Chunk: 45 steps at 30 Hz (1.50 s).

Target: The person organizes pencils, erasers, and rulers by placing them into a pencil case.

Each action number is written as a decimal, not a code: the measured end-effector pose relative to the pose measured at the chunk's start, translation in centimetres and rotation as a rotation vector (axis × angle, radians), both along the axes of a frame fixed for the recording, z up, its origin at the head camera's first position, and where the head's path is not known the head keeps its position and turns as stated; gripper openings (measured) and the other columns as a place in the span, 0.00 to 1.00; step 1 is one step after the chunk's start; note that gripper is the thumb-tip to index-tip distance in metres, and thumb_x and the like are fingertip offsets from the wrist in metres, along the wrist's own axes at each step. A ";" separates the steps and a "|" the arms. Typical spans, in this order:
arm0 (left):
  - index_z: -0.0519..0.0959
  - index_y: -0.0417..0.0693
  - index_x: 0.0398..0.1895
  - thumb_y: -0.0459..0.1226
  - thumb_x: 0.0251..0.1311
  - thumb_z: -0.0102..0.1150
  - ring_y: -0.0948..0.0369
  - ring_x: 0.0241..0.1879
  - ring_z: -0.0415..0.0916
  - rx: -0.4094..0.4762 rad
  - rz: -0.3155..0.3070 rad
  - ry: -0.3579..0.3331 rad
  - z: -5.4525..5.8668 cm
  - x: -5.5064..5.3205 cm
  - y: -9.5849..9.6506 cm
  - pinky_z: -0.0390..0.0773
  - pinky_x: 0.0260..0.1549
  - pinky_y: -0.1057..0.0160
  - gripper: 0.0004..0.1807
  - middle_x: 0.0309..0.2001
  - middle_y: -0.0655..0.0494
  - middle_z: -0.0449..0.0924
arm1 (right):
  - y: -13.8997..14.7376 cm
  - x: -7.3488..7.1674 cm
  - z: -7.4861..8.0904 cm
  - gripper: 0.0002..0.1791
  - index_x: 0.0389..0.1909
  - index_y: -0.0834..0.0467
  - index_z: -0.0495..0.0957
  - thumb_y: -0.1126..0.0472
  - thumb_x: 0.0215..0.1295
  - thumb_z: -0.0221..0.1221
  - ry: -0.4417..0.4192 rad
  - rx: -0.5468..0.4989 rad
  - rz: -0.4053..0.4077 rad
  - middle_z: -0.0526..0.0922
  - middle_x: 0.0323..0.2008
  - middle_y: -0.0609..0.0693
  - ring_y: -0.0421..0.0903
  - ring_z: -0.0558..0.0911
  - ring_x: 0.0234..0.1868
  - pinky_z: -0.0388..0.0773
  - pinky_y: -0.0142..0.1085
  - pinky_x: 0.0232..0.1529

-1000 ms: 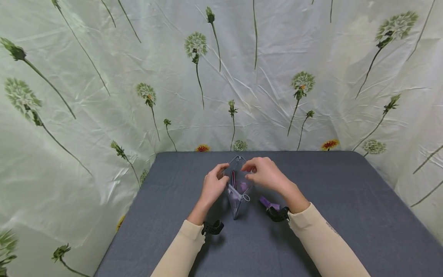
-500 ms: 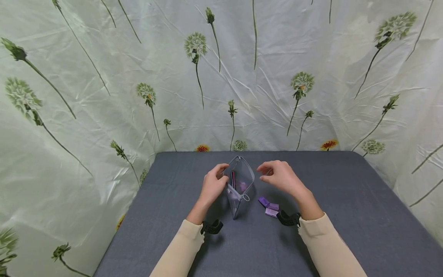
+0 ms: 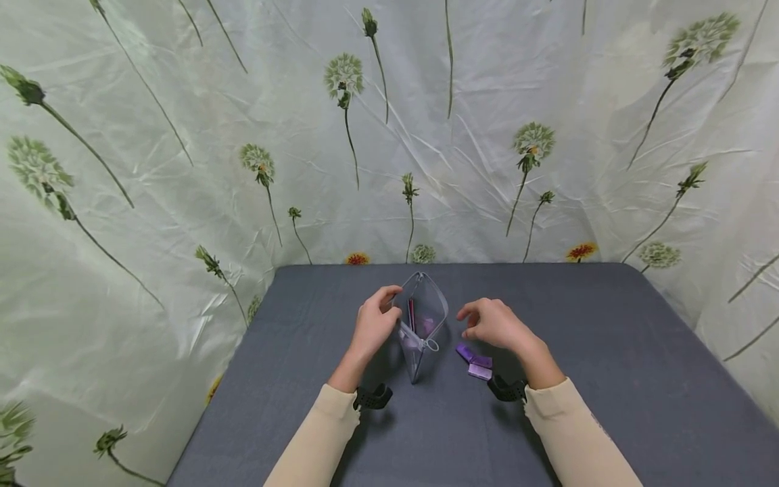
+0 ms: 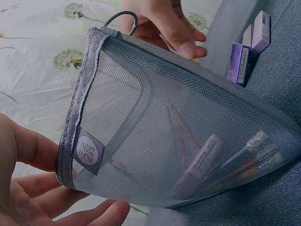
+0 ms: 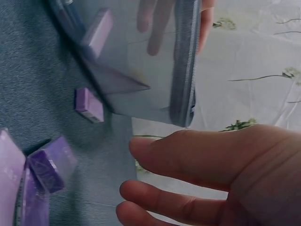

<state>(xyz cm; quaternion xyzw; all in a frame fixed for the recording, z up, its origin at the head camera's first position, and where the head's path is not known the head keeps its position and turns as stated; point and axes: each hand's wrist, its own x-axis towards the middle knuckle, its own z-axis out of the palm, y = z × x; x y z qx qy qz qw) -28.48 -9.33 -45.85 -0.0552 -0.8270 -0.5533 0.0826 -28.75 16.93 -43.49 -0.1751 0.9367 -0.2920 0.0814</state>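
Note:
A grey mesh zipper pouch (image 3: 416, 362) stands on the table with its mouth spread wide. My left hand (image 3: 375, 325) holds the left side of its rim between thumb and fingers. Through the mesh, the left wrist view shows a pale purple box (image 4: 200, 162) and several slim sticks (image 4: 254, 153), their kind unclear. My right hand (image 3: 496, 323) hovers right of the pouch, fingers loosely bent and nothing between them. Below it lie small purple boxes: a dark one (image 3: 464, 352), another (image 3: 482, 362) and a paler one (image 3: 480, 372). The right wrist view shows one more purple box (image 5: 89, 106) beside the pouch.
A dark grey cloth covers the table (image 3: 608, 379). Behind and at the sides hangs a pale curtain (image 3: 450, 169) printed with dandelions. Black straps (image 3: 372, 398) circle both wrists. A loop pull (image 3: 432, 345) hangs at the pouch's near zipper end.
My right hand has moved from over the pouch mouth out to the right, then slightly down toward the purple boxes. My left hand keeps its hold on the rim.

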 end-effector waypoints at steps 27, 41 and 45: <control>0.80 0.56 0.61 0.32 0.62 0.57 0.49 0.63 0.75 0.004 -0.021 0.015 -0.1 -0.1 -0.2 0.76 0.55 0.46 0.23 0.64 0.53 0.77 | -1.2 0.3 -3.0 0.27 0.48 0.58 0.84 0.69 0.42 0.76 -0.077 0.071 0.050 0.83 0.29 0.47 0.42 0.78 0.30 0.77 0.40 0.33; 0.79 0.50 0.63 0.31 0.62 0.56 0.48 0.63 0.74 0.015 -0.028 0.026 -0.3 -0.2 -0.2 0.76 0.55 0.45 0.24 0.64 0.51 0.77 | -0.6 0.0 -2.5 0.13 0.34 0.55 0.86 0.71 0.47 0.71 -0.030 0.125 0.022 0.83 0.28 0.44 0.41 0.78 0.29 0.77 0.39 0.33; 0.79 0.54 0.61 0.30 0.63 0.56 0.49 0.63 0.75 0.025 -0.030 0.027 -0.3 -0.3 -0.4 0.77 0.54 0.46 0.23 0.64 0.52 0.77 | -0.5 -0.2 -2.2 0.13 0.36 0.55 0.86 0.72 0.50 0.69 -0.032 0.120 0.032 0.83 0.30 0.45 0.42 0.79 0.31 0.78 0.40 0.34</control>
